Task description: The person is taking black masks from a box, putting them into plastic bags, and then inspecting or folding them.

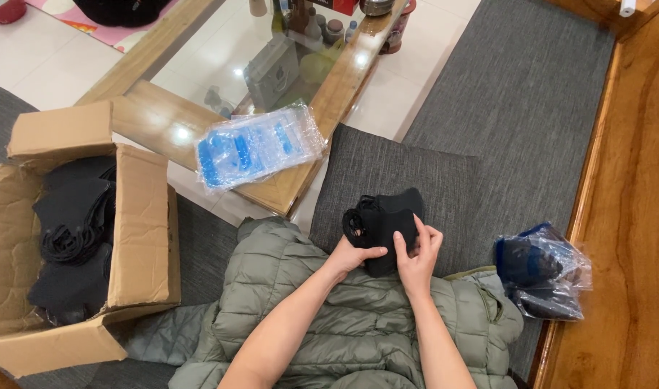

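Your left hand and right hand both clenched the black mask, which lay at twelve o'clock from your fingers, long axis running nine to three.

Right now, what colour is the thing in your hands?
Black. The folded fabric piece held by both hands shows best in the head view.
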